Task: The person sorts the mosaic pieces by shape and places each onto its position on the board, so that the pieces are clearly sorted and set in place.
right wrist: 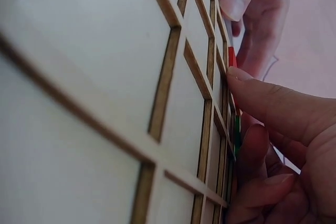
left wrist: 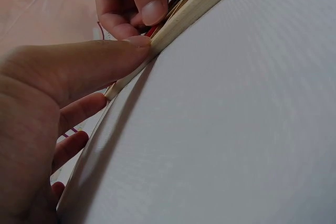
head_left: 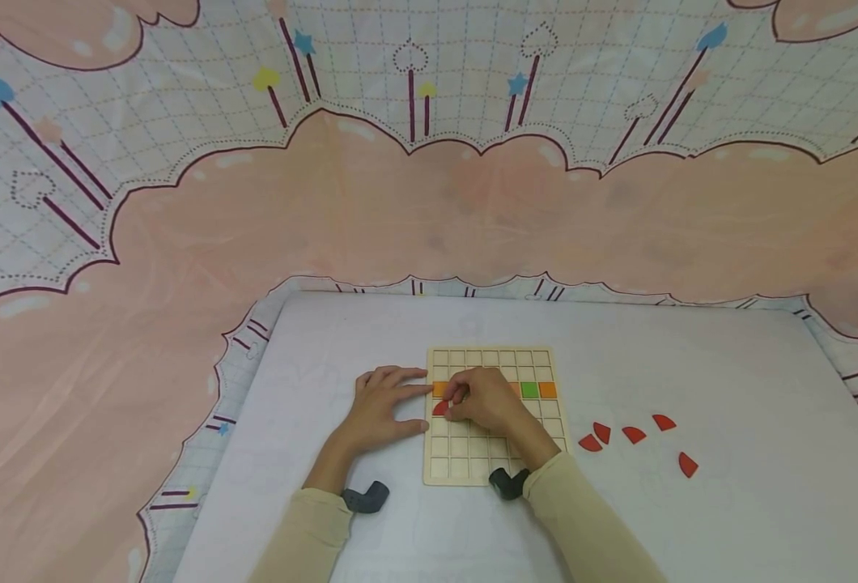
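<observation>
A wooden grid board [head_left: 461, 468] lies on the white table. My left hand [head_left: 380, 409] rests at its left edge, fingers and thumb extended; in the left wrist view the thumb [left wrist: 100, 66] touches the board's rim. Over the board, my right hand [head_left: 489, 398] pinches a red quarter-circle piece [head_left: 439, 408] at the leftmost cell, just below a row of coloured squares. The right wrist view shows the thumb [right wrist: 273, 98] against the red piece [right wrist: 231, 57]. An orange square [head_left: 439, 389], a green square [head_left: 529, 390] and another orange square [head_left: 548, 390] show in that row; the right hand hides its middle.
Several red quarter-circle pieces [head_left: 634, 435] lie scattered on the table [head_left: 757, 372] right of the board. Dark wrist devices [head_left: 367, 497] sit at both sleeves. A patterned pink and white cloth [head_left: 371, 210] hangs behind the table.
</observation>
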### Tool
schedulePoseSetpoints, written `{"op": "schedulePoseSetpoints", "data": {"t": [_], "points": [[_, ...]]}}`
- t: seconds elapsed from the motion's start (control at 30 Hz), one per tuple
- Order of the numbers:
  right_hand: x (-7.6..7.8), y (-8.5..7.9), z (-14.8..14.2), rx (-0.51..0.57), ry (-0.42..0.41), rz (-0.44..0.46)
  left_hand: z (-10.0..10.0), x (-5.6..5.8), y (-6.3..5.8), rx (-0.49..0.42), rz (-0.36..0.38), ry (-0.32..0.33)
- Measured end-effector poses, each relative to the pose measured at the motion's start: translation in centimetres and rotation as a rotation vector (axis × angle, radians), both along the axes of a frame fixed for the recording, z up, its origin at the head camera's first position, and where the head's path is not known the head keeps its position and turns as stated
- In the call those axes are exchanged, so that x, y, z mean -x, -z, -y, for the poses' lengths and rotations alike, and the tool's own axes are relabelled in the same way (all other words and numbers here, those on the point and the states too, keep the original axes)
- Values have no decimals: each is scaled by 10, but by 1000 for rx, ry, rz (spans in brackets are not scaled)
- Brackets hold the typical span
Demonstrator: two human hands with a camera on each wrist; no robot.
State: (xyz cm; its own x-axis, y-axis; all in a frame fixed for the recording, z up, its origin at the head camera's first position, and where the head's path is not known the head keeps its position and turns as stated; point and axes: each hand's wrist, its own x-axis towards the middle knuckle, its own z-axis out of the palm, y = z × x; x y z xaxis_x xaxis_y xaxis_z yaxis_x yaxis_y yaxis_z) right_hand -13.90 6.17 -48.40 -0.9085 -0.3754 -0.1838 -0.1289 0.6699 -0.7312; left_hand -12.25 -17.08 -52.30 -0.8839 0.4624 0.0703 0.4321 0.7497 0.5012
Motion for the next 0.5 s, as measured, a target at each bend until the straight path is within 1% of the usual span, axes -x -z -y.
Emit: {"op": "schedulePoseSetpoints", "data": {"t": [0.27, 0.5], "points": [[-2, -1, -11, 5, 1, 5, 0, -1, -3, 9, 3, -5], [-2, -4, -37, 17, 30, -2, -2, -2, -5, 9, 10, -15]]}}
